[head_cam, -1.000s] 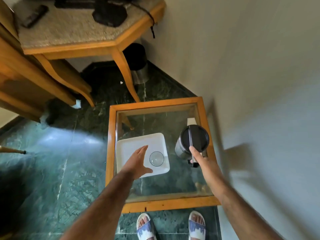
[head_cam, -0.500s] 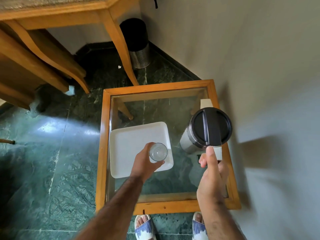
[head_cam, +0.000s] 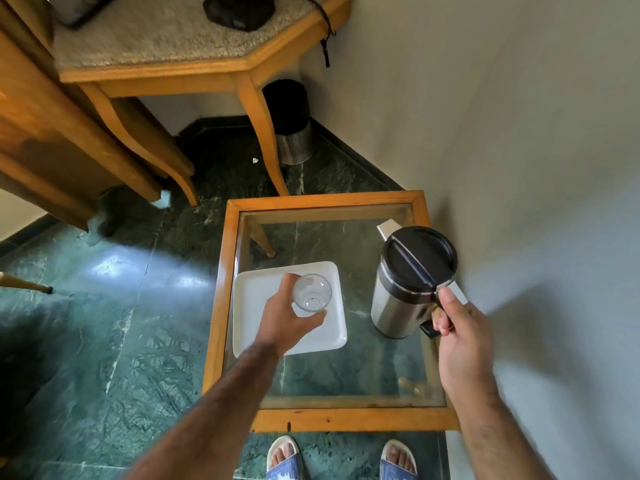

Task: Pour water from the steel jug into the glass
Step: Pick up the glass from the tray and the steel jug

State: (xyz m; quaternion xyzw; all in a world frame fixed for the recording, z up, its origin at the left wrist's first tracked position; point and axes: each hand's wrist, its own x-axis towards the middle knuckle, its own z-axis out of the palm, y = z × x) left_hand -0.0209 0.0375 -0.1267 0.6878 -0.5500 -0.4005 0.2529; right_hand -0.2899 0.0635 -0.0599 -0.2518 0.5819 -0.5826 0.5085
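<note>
Steel jug (head_cam: 403, 292), lid on, is gripped by its handle in the right hand (head_cam: 462, 341), at 3 o'clock of the glass (head_cam: 311, 293), which the left hand (head_cam: 289, 322) holds over the white tray (head_cam: 254, 306) on the desk (head_cam: 346, 419). Both are gripped, no water visible; next: tip the spout toward 9 o'clock over the rim

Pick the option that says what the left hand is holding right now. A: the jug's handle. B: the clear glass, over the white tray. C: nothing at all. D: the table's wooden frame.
B: the left hand wraps the glass above the white tray, while the right hand has the jug.
</note>
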